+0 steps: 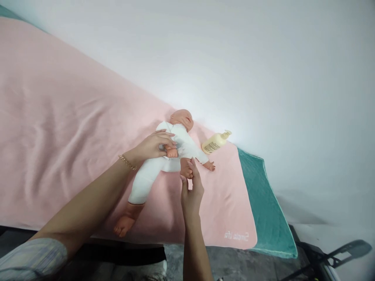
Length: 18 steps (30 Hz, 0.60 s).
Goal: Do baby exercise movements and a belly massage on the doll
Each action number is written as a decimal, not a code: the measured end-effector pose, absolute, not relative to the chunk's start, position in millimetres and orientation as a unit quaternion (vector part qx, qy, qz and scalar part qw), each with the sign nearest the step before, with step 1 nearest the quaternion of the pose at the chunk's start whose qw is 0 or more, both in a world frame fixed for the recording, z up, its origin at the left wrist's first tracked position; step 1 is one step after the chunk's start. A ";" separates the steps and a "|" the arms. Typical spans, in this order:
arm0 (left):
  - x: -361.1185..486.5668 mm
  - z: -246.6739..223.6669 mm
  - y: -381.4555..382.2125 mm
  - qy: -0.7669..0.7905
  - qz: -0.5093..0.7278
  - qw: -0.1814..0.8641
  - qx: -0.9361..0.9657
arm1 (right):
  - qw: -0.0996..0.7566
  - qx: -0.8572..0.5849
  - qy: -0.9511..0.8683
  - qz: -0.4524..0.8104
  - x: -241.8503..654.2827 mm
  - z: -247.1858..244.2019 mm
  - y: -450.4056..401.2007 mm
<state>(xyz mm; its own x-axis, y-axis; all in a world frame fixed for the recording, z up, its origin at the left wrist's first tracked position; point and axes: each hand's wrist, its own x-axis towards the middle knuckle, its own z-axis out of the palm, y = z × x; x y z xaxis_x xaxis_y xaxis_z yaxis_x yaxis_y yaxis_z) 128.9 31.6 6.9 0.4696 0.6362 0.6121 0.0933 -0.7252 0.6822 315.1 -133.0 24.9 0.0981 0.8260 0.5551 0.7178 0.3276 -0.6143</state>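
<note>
A baby doll (187,142) in a white outfit lies on its back on the pink mat, its head toward the wall. My left hand (158,142) is curved over the doll's middle, with the doll's small hand showing between my thumb and fingers. Between the thumb and fingertips of my right hand (192,189) is the doll's foot (185,167), and that leg is bent up. The doll's other leg (143,181) stretches toward the near edge. Its other arm points right, close to a pale yellow pump bottle (215,142).
The pink mat (73,168) is wrinkled at left and lies over a green cover (258,195) on the bed. A white wall (234,58) runs along the far side. A dark metal frame (331,253) stands at the lower right, beyond the bed's corner.
</note>
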 end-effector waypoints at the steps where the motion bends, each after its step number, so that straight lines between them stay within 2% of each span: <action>1: 128.8 6.6 31.4 0.227 0.468 0.300 0.800 | 0.463 -0.580 -0.667 0.061 314.8 26.4 -132.8; 8: 127.2 9.0 25.4 0.289 0.630 0.401 0.599 | 0.507 -0.594 -0.620 0.076 312.0 17.2 -171.2; 13: 123.8 12.5 30.0 0.345 0.722 0.420 0.429 | 0.509 -0.610 -0.605 0.054 307.7 -22.7 -221.4; 18: 107.8 -12.0 52.5 0.389 0.742 0.458 0.298 | 0.471 -0.598 -0.646 0.049 301.6 -61.9 -258.3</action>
<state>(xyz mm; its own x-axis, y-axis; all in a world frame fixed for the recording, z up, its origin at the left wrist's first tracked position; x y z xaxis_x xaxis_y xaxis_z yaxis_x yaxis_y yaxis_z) 107.8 52.5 -12.0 -0.4040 0.9108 0.0853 -0.4471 -0.2780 0.8502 301.6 -258.3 -61.9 0.1597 0.8193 0.5507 0.7272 0.2796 -0.6269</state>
